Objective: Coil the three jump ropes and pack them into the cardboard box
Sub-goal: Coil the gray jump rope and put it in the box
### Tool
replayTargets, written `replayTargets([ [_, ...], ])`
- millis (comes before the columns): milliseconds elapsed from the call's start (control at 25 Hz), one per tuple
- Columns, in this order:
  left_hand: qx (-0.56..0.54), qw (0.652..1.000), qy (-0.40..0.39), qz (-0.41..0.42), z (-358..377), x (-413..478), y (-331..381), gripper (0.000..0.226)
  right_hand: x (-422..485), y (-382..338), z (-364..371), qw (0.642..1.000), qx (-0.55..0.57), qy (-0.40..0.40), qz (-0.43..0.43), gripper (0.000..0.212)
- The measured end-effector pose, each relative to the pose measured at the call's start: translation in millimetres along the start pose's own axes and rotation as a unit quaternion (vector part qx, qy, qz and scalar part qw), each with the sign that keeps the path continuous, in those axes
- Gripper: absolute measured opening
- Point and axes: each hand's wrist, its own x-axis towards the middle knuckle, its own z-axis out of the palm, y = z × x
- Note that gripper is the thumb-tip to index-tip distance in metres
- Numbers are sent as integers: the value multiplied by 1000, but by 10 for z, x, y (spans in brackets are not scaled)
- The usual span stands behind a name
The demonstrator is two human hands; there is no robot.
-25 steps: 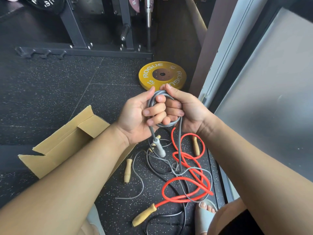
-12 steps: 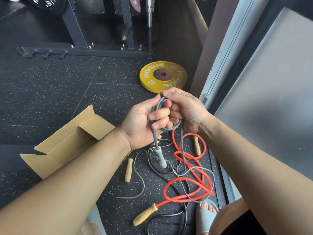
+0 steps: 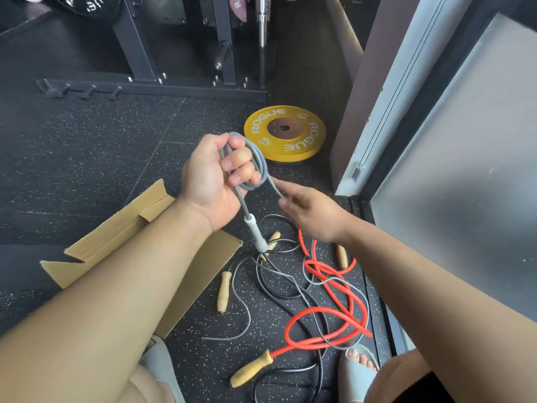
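Observation:
My left hand (image 3: 212,181) grips a small coil of the grey jump rope (image 3: 257,162), and the rope's white handle (image 3: 256,232) hangs below my palm. My right hand (image 3: 311,210) is lower right of the coil and pinches the grey strand that runs off it. On the floor lie the orange rope (image 3: 334,298) with wooden handles and the black rope (image 3: 279,289), tangled with the loose grey rope. The open cardboard box (image 3: 122,228) lies on the floor under my left forearm.
A yellow weight plate (image 3: 305,146) lies flat on the floor beyond my hands. A black rack base (image 3: 162,88) runs along the back. A door frame and frosted glass panel (image 3: 465,141) stand to the right. My sandalled feet (image 3: 357,370) are near the ropes.
My right hand has left the coil and slid down and right along the grey strand. My left hand has kept the coil and moved a little left.

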Motion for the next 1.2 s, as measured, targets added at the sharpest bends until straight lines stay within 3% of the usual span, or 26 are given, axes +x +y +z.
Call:
replayTargets([
  [120, 71, 996, 29, 44, -61, 32, 15, 23, 38, -18, 15, 979, -194, 14, -54, 28],
  [240, 206, 972, 48, 100, -104, 29, -36, 13, 64, -132, 34, 954, -265, 41, -137, 28],
  [400, 406, 907, 18, 106, -120, -36, -93, 22, 35, -248, 93, 935, -306, 55, -170, 31],
  [560, 426, 901, 10, 80, -116, -42, -89, 22, 17, -330, 96, 932, -293, 37, -212, 28],
  [680, 529, 844, 32, 87, -202, -13, -91, 23, -11, -390, 78, 940, -223, 61, -249, 7],
  [760, 569, 817, 34, 84, -230, -16, -113, 27, -42, -432, 78, 939, -213, 90, -253, 13],
  [920, 566, 824, -6, 30, -250, -37, -157, 42, -63, -459, 69, 927, -235, 107, -271, 37],
  [1040, 576, 816, -55, -4, -228, -85, -232, 33, -93, -455, 33, 936, -181, 90, -289, 38],
  [1120, 536, 839, -87, -35, -162, -130, -290, 27, -116, -438, -12, 944, -146, 85, -284, 39],
  [1200, 484, 868, -95, -52, -59, -188, -325, 35, -121, -412, -68, 943, -136, 115, -282, 45],
])
